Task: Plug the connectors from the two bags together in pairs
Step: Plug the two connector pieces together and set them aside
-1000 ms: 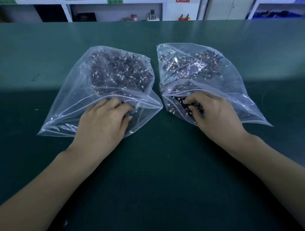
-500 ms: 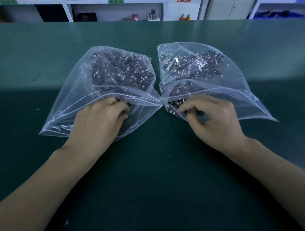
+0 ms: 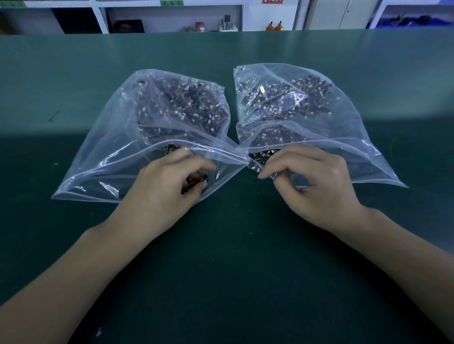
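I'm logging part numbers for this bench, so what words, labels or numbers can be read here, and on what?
None can be read.
Red sign on the white back wall: cut off by the frame's top edge, blurred.
Green label on the white shelf edge: blurred, no legible text.
Two clear plastic zip bags, left and right: no print visible.
Small dark wired connectors inside: too small for markings.

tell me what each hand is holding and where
Left hand grips dark connectors at the left bag's mouth. Right hand's pinched fingertips hide what they hold.
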Available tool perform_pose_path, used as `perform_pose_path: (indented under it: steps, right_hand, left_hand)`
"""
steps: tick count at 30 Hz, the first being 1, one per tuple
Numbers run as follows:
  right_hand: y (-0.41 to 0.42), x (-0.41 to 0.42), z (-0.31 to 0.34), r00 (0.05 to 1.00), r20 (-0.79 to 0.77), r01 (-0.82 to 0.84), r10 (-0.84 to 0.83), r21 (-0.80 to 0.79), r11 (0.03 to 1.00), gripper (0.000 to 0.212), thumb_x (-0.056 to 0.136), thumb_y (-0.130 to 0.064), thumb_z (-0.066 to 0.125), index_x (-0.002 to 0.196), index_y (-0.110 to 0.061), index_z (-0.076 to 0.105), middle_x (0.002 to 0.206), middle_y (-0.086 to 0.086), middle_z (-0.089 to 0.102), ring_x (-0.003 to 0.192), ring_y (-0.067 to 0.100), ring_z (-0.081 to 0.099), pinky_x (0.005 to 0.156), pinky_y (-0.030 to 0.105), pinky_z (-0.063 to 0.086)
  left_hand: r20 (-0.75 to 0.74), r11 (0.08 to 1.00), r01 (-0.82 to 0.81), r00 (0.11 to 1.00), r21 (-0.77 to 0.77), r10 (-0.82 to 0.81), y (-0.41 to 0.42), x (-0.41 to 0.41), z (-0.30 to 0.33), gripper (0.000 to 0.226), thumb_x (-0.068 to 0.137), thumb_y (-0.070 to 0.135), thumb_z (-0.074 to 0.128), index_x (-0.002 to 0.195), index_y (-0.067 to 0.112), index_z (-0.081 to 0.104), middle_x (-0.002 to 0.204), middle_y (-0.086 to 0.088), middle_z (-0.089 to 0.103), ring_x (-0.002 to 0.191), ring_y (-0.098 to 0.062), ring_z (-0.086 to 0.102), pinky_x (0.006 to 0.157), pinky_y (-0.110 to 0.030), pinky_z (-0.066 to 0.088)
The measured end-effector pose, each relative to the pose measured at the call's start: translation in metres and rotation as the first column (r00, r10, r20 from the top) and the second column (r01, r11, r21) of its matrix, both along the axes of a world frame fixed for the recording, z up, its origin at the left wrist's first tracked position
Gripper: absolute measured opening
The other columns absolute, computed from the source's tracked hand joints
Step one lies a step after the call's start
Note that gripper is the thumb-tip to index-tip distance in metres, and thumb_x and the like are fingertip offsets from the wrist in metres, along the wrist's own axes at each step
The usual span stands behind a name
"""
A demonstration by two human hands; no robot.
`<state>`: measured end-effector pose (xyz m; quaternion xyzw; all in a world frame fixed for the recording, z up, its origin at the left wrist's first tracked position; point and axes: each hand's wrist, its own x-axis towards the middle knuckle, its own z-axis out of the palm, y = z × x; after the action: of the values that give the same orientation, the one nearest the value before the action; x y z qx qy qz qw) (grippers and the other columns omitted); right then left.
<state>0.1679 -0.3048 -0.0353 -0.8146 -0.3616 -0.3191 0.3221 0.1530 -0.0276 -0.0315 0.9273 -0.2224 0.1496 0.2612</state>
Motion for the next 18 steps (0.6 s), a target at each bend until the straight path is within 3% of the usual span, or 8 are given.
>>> perform_pose_path:
  steps: [3, 7, 13, 18]
  right_hand:
    - [0.0011, -0.0008, 0.0003, 1.0, 0.005, -0.006, 0.006, 0.008, 1.0, 0.027, 0.091, 0.009, 0.057, 0.089, -0.005, 0.08, 0.088, 0.001, 0.074, 0.082, 0.012, 0.07, 0.074, 0.029, 0.056]
    - [0.0014, -0.0006, -0.0011, 1.0, -0.016, -0.008, 0.008, 0.002, 1.0, 0.027, 0.089, 0.012, 0.06, 0.091, -0.005, 0.08, 0.088, 0.0, 0.074, 0.083, 0.01, 0.068, 0.079, 0.024, 0.055]
    - [0.0029, -0.0011, -0.0019, 0.999, -0.045, -0.028, 0.028, 0.008, 1.0, 0.027, 0.089, 0.01, 0.057, 0.092, -0.005, 0.08, 0.089, 0.0, 0.074, 0.084, 0.011, 0.068, 0.08, 0.024, 0.053]
    - [0.0039, -0.0014, -0.0024, 0.996, -0.066, -0.054, 0.056, 0.039, 0.998, 0.028, 0.09, 0.008, 0.055, 0.097, -0.004, 0.078, 0.091, 0.001, 0.072, 0.086, 0.007, 0.066, 0.08, 0.02, 0.051]
  left_hand:
    - [0.048, 1.0, 0.007, 0.999, 0.009, -0.008, -0.0028, -0.0023, 0.0005, 0.037, 0.087, -0.004, 0.08, 0.113, 0.022, 0.079, 0.102, 0.011, 0.066, 0.084, -0.009, 0.063, 0.077, -0.038, 0.059]
    - [0.156, 0.999, 0.038, 0.987, 0.021, -0.041, -0.0045, -0.0029, 0.0023, 0.033, 0.088, -0.003, 0.081, 0.113, 0.018, 0.079, 0.103, 0.009, 0.067, 0.083, -0.013, 0.066, 0.071, -0.044, 0.061]
    - [0.201, 0.996, 0.084, 0.976, -0.01, -0.08, -0.0056, -0.0042, 0.0013, 0.025, 0.092, 0.004, 0.081, 0.114, 0.015, 0.08, 0.104, 0.007, 0.069, 0.084, -0.013, 0.068, 0.071, -0.04, 0.064]
    - [0.353, 0.991, 0.081, 0.935, -0.103, -0.04, -0.0051, -0.0057, 0.005, 0.013, 0.099, 0.005, 0.077, 0.11, 0.01, 0.082, 0.104, 0.0, 0.073, 0.089, -0.014, 0.071, 0.078, -0.034, 0.064]
